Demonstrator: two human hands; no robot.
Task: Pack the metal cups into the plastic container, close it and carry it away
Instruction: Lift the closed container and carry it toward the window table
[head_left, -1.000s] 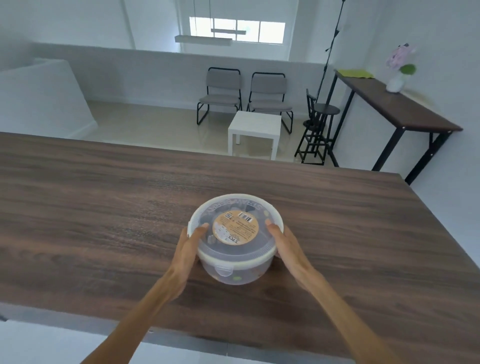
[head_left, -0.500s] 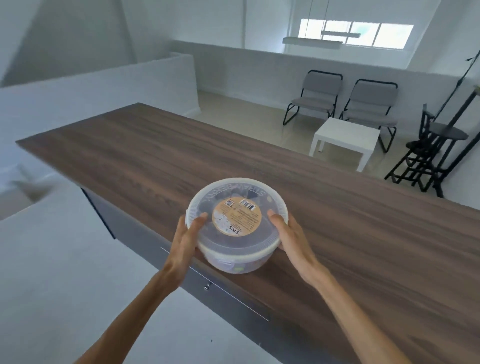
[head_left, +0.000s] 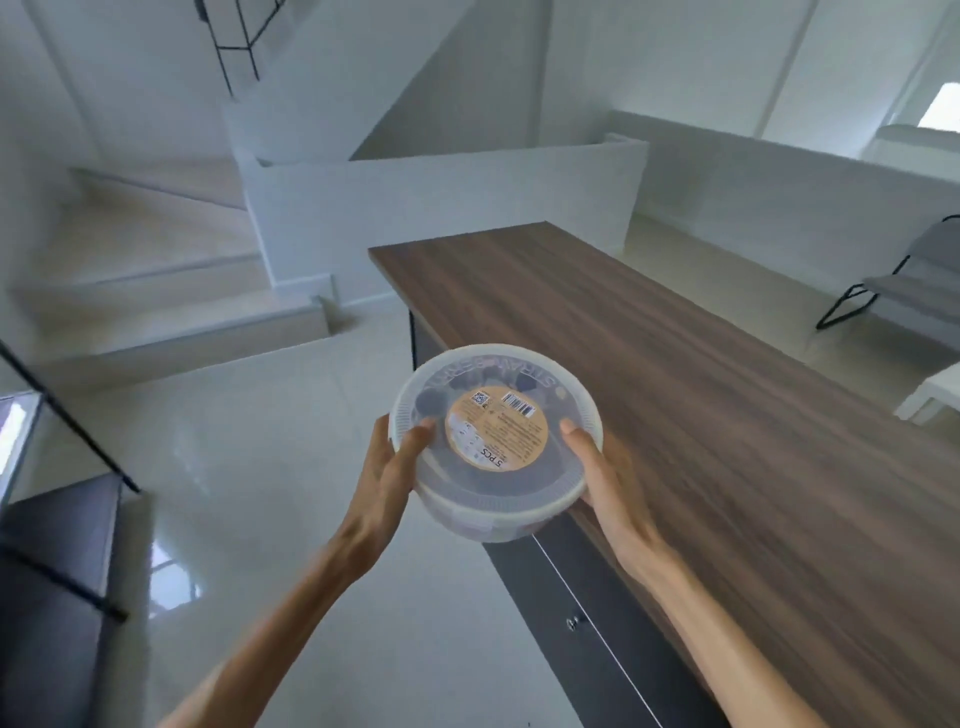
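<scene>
1. Translucent plastic container (head_left: 496, 441), round, lid on, round tan label with barcode on top. Dark rounded shapes show through the lid; presumably the metal cups, though blur keeps them from being made out clearly.

2. Left hand (head_left: 387, 478) grasps the container's left side, thumb hooked over the lid rim, fingers hidden underneath. Right hand (head_left: 605, 483) grasps the right side the same way, thumb on the lid near the label. Both hands are closed around it; neither is slack.

3. Position: the container is held in the air, off the wooden table (head_left: 727, 441). Its left part hangs over the pale glossy floor (head_left: 270, 467); its right part overlaps the table's near edge in view.

4. Change: a second ago it sat on the tabletop between the two hands, with chairs straight ahead. Half a second ago it was lifted at the table's edge. Now the view has swung left toward the steps (head_left: 171, 312) and a low white wall (head_left: 441, 208), and the table runs off to the right.

5. Reading: packing and closing look finished; the carry-away step is under way, the person turning from the table.

6. Watch: whether the lid is fully snapped down cannot be told; a level, two-handed hold seems prudent.
</scene>
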